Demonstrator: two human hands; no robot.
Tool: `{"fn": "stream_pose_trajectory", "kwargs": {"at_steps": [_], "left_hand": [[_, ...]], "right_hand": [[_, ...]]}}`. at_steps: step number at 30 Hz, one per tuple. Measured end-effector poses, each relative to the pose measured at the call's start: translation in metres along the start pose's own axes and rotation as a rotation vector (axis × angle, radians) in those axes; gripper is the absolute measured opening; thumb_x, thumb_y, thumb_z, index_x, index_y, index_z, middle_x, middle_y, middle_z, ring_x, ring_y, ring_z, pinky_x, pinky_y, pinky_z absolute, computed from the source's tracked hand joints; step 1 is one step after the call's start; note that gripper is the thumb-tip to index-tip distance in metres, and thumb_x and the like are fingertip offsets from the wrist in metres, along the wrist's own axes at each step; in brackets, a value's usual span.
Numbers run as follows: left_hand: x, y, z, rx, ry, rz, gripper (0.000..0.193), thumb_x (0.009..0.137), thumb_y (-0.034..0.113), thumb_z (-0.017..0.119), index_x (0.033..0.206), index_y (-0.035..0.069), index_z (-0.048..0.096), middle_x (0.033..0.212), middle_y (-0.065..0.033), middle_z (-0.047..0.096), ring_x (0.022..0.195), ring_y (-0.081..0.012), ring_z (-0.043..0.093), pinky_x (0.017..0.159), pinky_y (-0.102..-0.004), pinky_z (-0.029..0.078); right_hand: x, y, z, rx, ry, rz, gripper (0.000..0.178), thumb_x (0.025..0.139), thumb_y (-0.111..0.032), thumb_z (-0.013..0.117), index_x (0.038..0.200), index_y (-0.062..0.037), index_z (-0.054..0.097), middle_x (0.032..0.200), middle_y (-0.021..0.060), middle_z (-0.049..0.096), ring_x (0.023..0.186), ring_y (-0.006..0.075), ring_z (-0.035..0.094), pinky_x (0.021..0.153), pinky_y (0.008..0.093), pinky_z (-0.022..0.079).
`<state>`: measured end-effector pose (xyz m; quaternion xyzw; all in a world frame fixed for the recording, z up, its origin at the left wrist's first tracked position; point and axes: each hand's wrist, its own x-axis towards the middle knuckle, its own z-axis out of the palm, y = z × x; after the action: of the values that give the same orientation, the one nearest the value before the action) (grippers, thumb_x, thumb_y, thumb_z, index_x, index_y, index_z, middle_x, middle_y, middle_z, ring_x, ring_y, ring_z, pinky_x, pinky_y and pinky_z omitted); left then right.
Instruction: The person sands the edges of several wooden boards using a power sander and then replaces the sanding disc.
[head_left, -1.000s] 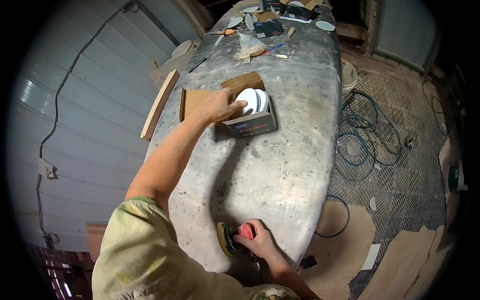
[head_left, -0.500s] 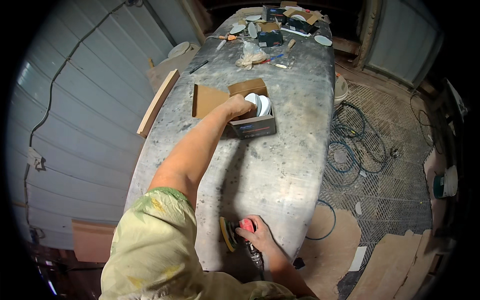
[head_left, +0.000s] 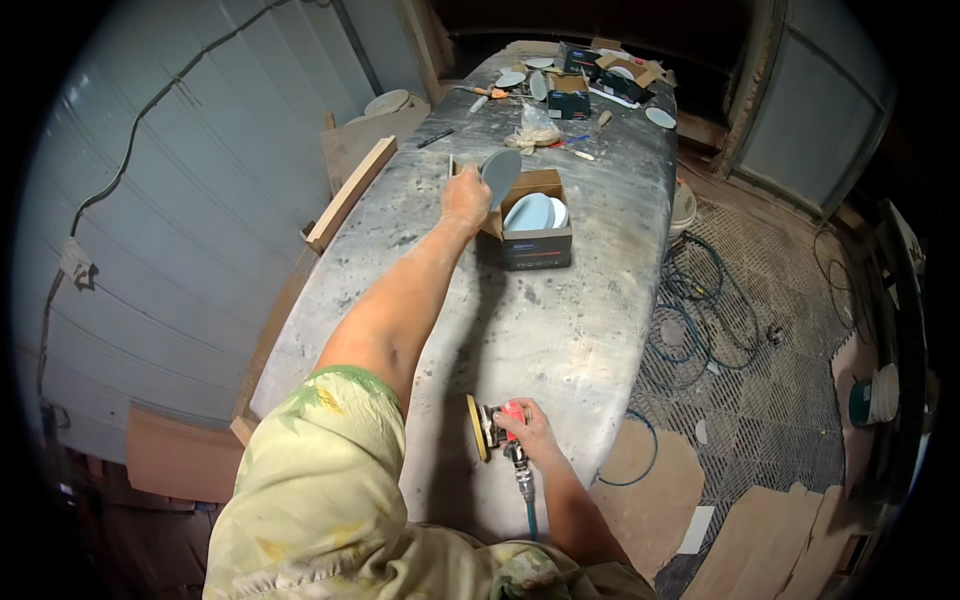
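Note:
My left hand [head_left: 465,200], arm stretched forward, grips a round grey sanding disc [head_left: 502,176] just above the left side of an open cardboard box [head_left: 540,252]. More pale sanding discs [head_left: 529,213] stand in that box, which rests on a long, grey, mottled surface [head_left: 540,330]. Closer to me, my right hand [head_left: 537,436] is wrapped around a red and black air sander [head_left: 512,412]. The sander is tipped on its side, its yellow-edged round pad [head_left: 477,428] facing left, and a hose [head_left: 532,520] runs from it toward me.
At the far end lie more boxes [head_left: 568,103], loose discs [head_left: 660,118], a plastic bag [head_left: 538,126] and small tools. A wooden beam [head_left: 352,195] runs along the left edge. Coiled hoses [head_left: 690,290] lie on the patterned floor at right, near a bucket [head_left: 683,207].
My left hand has come up out of the box, bringing a sanding disc with it. My right hand has turned the sander slightly, and the view has shifted.

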<state>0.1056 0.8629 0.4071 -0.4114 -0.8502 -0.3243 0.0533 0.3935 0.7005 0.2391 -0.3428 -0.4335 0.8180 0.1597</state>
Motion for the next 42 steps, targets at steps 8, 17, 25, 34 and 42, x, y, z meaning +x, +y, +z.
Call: {"fn": "stream_pose_trajectory", "kwargs": {"at_steps": [8,17,25,34,42], "left_hand": [[-0.014,0.021,-0.002,0.152,0.065,0.126,0.015,0.087,0.012,0.044,0.093,0.002,0.053,0.080,-0.0214,0.065,0.077,-0.0381,0.065,0.068,-0.0462,0.051],[-0.010,0.042,0.039,0.174,-0.645,0.143,0.021,0.075,0.006,0.051,0.086,-0.002,0.068,0.083,-0.0210,0.067,0.079,-0.0300,0.068,0.074,-0.0382,0.052],[0.017,0.017,0.046,-0.208,-0.204,-0.384,0.023,0.078,0.006,0.050,0.091,-0.007,0.065,0.083,-0.0236,0.066,0.066,-0.0314,0.068,0.063,-0.0376,0.054],[0.017,0.001,0.000,-0.054,0.302,0.188,0.020,0.083,0.018,0.054,0.092,0.005,0.067,0.088,-0.0199,0.065,0.086,-0.0352,0.063,0.076,-0.0414,0.049],[-0.091,0.030,-0.109,-1.049,0.043,-0.039,0.040,0.083,0.012,0.067,0.114,-0.008,0.053,0.097,-0.0089,0.064,0.088,-0.0148,0.059,0.078,-0.0253,0.046]], "right_hand": [[0.000,0.006,-0.003,0.007,0.102,-0.039,0.043,0.077,-0.022,0.074,0.107,-0.0010,0.050,0.084,0.0116,0.063,0.058,0.0155,0.061,0.045,0.0282,0.051],[-0.004,-0.004,-0.003,-0.115,0.022,0.017,0.041,0.076,-0.026,0.074,0.103,-0.0026,0.054,0.087,0.0083,0.063,0.067,0.0156,0.061,0.053,0.0286,0.050],[0.008,0.015,-0.011,-0.296,0.053,-0.126,0.044,0.075,-0.031,0.076,0.102,-0.0023,0.057,0.086,0.0059,0.062,0.077,0.0111,0.058,0.070,0.0267,0.048],[0.000,-0.002,0.000,-0.015,-0.008,-0.007,0.045,0.075,-0.026,0.075,0.105,0.0002,0.052,0.086,0.0095,0.061,0.066,0.0146,0.062,0.049,0.0282,0.053],[-0.011,-0.009,-0.005,0.203,0.039,0.113,0.037,0.077,-0.025,0.073,0.100,-0.0041,0.054,0.082,0.0077,0.062,0.064,0.0149,0.062,0.049,0.0285,0.052]]}}
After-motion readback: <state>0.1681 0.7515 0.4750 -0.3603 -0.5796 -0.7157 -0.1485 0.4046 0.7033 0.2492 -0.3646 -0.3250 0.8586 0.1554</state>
